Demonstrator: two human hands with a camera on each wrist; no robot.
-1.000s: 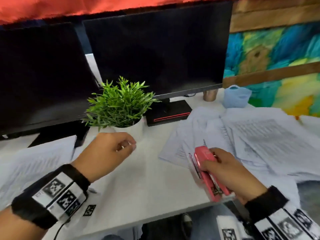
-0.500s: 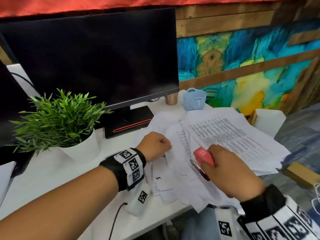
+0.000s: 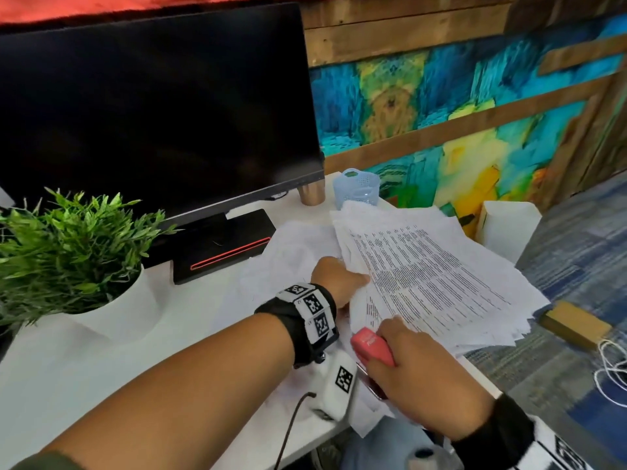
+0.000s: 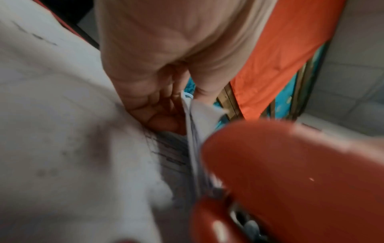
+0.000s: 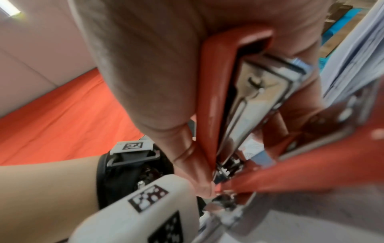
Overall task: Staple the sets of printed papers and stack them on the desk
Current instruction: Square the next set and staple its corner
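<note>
A set of printed papers (image 3: pixel 424 276) is tilted up over the messy paper pile at the desk's right end. My left hand (image 3: pixel 339 283) grips this set at its left edge; in the left wrist view the thumb and fingers pinch the sheets (image 4: pixel 191 118). My right hand (image 3: pixel 417 374) holds a pink-red stapler (image 3: pixel 371 346) just below the set's near corner. The stapler (image 5: pixel 239 98) fills the right wrist view with its arm lifted off the base, and its red nose (image 4: pixel 290 172) sits against the sheet edges. More loose sheets (image 3: pixel 291 262) lie flat beneath.
A black monitor (image 3: pixel 152 123) and its stand (image 3: pixel 220 245) stand at the back. A potted green plant (image 3: pixel 74 252) sits at the left. A light blue basket (image 3: pixel 356 186) and a copper cup (image 3: pixel 312 193) stand behind the papers. The white desk (image 3: pixel 84 368) ends at the right.
The view swung right from the plant to the paper pile. My left hand moved from beside the plant to the pile and lifted a set. The stapler came up to its near corner.
</note>
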